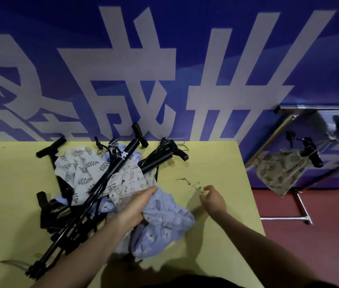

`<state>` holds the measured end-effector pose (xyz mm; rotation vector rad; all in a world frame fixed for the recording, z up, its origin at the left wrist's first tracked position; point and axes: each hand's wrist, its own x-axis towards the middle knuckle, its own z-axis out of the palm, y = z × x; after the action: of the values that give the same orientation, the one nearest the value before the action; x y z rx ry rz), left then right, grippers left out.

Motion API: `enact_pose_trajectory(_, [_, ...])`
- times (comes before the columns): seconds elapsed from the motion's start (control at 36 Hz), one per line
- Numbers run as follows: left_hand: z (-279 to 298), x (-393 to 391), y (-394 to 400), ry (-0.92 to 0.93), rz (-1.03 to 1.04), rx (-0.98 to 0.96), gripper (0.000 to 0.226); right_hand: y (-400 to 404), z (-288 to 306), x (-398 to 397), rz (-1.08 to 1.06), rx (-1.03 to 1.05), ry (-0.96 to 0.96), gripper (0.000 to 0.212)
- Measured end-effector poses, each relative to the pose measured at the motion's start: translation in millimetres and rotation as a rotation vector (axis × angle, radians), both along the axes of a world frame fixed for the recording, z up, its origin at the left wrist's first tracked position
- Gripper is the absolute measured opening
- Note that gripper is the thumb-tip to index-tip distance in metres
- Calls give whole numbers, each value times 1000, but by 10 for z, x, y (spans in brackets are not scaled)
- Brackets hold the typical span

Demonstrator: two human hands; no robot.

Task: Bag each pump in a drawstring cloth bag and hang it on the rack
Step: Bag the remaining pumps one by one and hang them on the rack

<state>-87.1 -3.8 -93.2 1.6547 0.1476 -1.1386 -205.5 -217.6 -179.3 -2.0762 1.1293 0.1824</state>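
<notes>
Gripping the pale blue cloth drawstring bag (162, 221) in your left hand (137, 206), you are pinching a small metal needle (200, 189) with your right hand (213, 199); the long black pump (110, 173) is lying just left, angled away.

Black pumps (110, 175), leaf-print and pale-blue bags (164, 221), yellow table (14, 194).

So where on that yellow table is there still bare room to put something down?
The far left of the table, left of the pile of pumps and cloth bags, is bare. So is the right strip beyond the small metal needles. The middle is crowded, with both hands there.
</notes>
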Motion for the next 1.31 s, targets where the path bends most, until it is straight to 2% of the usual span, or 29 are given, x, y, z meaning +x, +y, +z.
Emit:
enact_pose_trajectory(0.06, [-64,52,-108,18,-32,20,39,-98,-41,50,54,-34,40,32])
enact_pose_trajectory(0.14, [-65,88,-230,6,-76,58,30,-191,-172,97,185,-101,102,26])
enact_pose_trajectory(0.22, [-126,180,-298,-1,-109,100,38,-210,-250,138,227,-139,120,15])
enact_pose_trajectory(0.39, [-192,303,-290,-7,-174,129,43,-172,-283,209,307,-214,186,21])
enact_pose_trajectory(0.56, [-170,235,-224,-42,-227,124,47,-39,-163,211,406,-142,305,29])
enact_pose_trajectory(0.64, [-120,158,-118,-50,-234,110,36,64,-124,134,384,-97,302,37])
enact_pose_trajectory(0.72, [-65,72,-1,-37,-188,95,41,199,-133,-28,362,-68,298,39])
enact_pose_trajectory(0.83, [-71,-46,145,-75,-60,113,43,340,-182,-302,335,-18,270,31])
enact_pose_trajectory(0.94, [-84,-152,252,-57,34,84,32,297,-203,-501,234,-35,163,31])
enact_pose_trajectory(1.08, [-52,-376,366,-59,139,28,16,382,54,-392,98,47,-226,34])
enact_pose_trajectory(1.22, [10,-556,429,-107,206,-58,15,713,535,-217,191,276,-505,25])
enact_pose_trajectory(1.31, [3,-572,466,-90,258,-120,16,952,757,-181,318,367,-592,24])
